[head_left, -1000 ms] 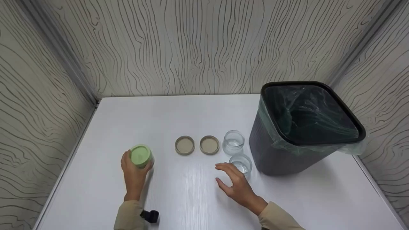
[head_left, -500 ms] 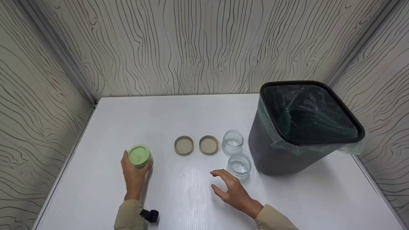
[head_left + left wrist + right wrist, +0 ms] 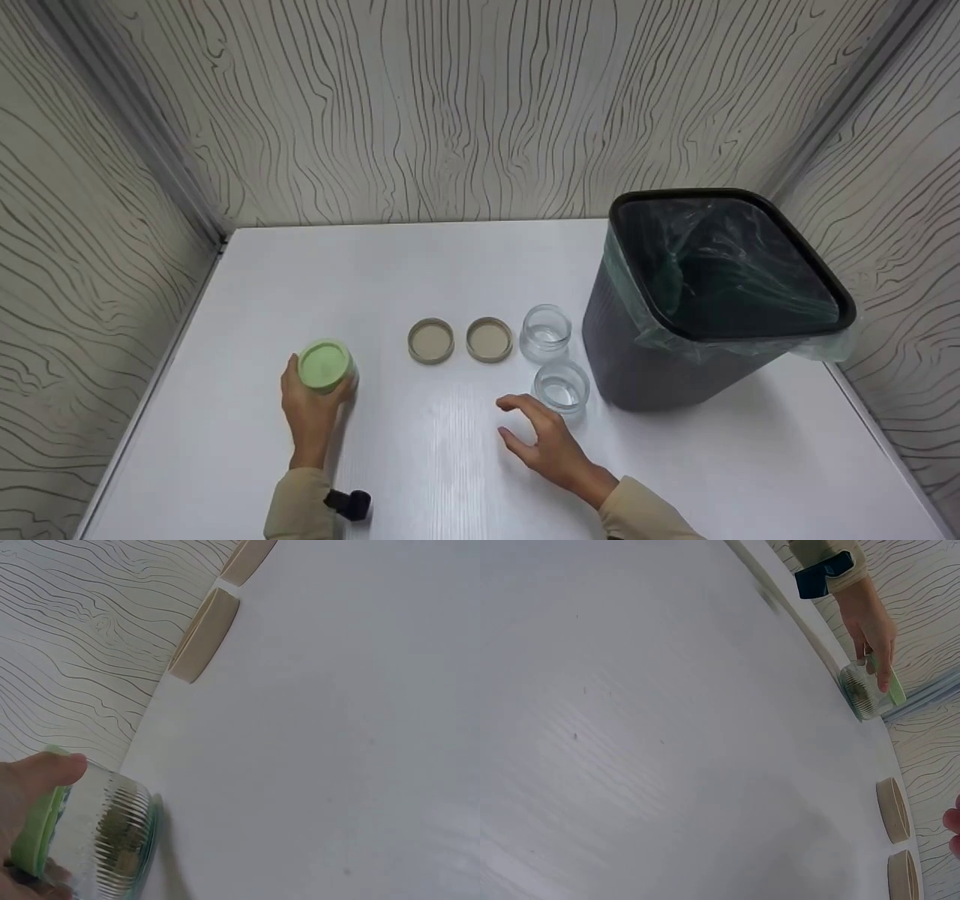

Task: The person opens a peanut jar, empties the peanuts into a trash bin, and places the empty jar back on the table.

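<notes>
A: Where is the jar [image 3: 325, 369]?
B: Upright on the counter [image 3: 420, 262], left of two lids [image 3: 431, 341]. Left hand [image 3: 309, 417] fingers grasp it below its green lid.
A: Right hand [image 3: 551, 446]?
B: Fingers released, holding nothing, near an open glass jar [image 3: 562, 387].

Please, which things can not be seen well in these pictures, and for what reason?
- Right hand: the right wrist view shows only fingertips, cut by the frame edge.
- Green-lidded jar: its contents are unclear in the left wrist view; ribbed glass and the left hand cover it.
- Bin bottom: in the head view, hidden in the dark liner.
- Two open glass jars: outside both wrist views.
</notes>
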Demonstrator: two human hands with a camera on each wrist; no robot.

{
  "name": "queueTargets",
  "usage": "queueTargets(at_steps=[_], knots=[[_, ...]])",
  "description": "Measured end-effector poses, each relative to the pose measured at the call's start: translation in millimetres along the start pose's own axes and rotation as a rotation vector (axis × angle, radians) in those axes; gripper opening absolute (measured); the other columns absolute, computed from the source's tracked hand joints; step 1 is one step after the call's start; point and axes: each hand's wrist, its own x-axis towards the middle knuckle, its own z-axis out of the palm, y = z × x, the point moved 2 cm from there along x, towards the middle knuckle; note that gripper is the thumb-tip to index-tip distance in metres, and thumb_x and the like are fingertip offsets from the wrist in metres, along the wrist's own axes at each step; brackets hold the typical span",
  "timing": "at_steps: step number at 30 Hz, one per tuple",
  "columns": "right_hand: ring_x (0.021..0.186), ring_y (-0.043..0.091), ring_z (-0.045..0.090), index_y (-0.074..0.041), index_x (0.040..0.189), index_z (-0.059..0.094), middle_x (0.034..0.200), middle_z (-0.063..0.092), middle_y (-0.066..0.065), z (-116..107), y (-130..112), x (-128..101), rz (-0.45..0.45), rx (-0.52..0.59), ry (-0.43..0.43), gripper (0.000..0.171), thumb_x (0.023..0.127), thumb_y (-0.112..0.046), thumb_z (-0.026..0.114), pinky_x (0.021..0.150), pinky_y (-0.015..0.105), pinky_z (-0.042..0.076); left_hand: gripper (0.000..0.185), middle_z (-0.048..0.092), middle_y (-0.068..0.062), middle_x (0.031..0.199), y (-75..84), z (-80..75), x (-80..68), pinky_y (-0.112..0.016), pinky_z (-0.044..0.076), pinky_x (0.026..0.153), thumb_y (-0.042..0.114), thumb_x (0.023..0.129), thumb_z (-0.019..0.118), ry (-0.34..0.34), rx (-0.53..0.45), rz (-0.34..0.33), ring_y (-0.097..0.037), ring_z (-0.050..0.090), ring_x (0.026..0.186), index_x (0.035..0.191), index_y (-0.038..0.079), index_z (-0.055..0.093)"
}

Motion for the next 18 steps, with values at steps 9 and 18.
queueTargets(at_steps=[9,18], knots=[[0.098,0.022,0.068,-0.002,0.115,0.061,0.106,0.070,0.008,-0.3,2.4,4.3,0.056,0.079,0.035,0.037,0.080,0.000,0.073,0.087,0.029,0.057,0.088,0.045,-0.036,0.135,-0.4,-2.3,-0.4,-0.057,0.032,0.114,0.003,0.066,0.084,0.000,-0.003,-0.045,-0.050,0.041,0.132,0.138,-0.013,0.035],[0.100,0.024,0.068,-0.003,0.117,0.059,0.106,0.070,0.012,-0.8,0.0,8.4,0.104,0.120,0.045,0.038,0.081,-0.001,0.072,0.088,0.033,0.057,0.087,0.047,-0.036,0.134,8.3,-3.0,-1.3,-0.059,0.034,0.113,0.001,0.064,0.085,0.011,-0.042,0.002,-0.050,0.043,0.130,0.136,-0.014,0.038]])
